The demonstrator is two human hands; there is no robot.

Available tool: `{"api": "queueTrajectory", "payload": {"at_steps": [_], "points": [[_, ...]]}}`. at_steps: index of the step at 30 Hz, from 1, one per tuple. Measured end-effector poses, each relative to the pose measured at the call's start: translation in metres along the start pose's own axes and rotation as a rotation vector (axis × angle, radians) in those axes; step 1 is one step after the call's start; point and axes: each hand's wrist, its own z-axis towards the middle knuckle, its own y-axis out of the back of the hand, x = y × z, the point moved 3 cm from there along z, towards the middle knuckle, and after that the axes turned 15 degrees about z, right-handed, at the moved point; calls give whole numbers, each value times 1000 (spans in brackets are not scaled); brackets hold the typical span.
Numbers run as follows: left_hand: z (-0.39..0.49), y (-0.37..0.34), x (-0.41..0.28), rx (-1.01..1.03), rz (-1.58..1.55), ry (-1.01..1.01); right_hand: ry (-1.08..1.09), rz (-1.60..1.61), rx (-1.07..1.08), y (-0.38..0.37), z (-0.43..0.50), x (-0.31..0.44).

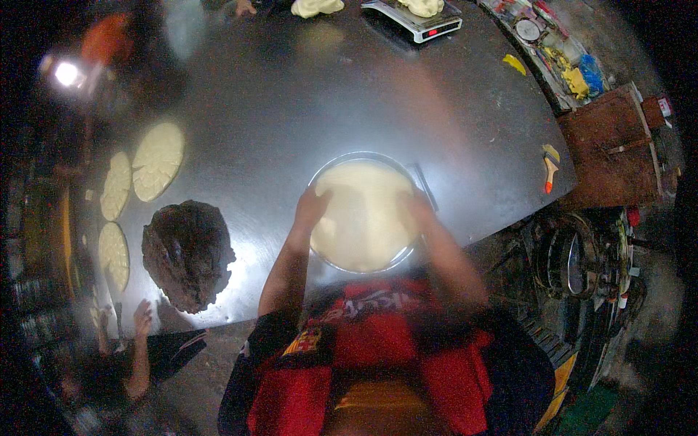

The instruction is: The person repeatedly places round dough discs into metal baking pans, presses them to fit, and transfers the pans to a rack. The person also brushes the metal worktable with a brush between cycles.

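A round, shallow metal pan (355, 271) rests on the metal worktable right in front of me. In it lies a pale, smooth dough sheet (365, 218), streaked by motion blur. At the sheet's left side is my left hand (315, 208), its fingers reaching over the rim onto the dough. My right hand (419, 211) grips the opposite side and is more blurred. Fingertips of both hands are hard to make out. A thin, dark, straight-edged object (426, 188) lies against the pan's right side, partly hidden by my right hand.
Left on the worktable (262, 120) lie a dark brown slab (188, 256) and scored dough rounds (158, 162). Another person's hand (143, 318) is at the lower left. A digital scale (436, 31) bears dough (424, 6). A brush (551, 170) and a yellow piece (514, 64) lie right.
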Motion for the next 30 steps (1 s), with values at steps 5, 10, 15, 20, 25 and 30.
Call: {"api": "queueTrajectory", "payload": {"at_steps": [5, 10, 15, 20, 25, 30], "points": [[29, -20, 4, 149, -116, 28, -297, 75, 14, -21, 8, 20], [21, 4, -31, 350, -552, 104, 98, 113, 308, -25, -15, 56], [28, 2, -28, 199, -329, 63, 57, 184, 51, -3, 2, 38], [22, -24, -52, -166, 296, -121, 601, -807, -116, -18, 0, 21], [-19, -38, -76, -286, 549, -390, 883, -1206, -81, -49, -22, -1], [-31, -55, -65, -291, 597, -402, 881, -1208, -72, -47, -15, -8]]}}
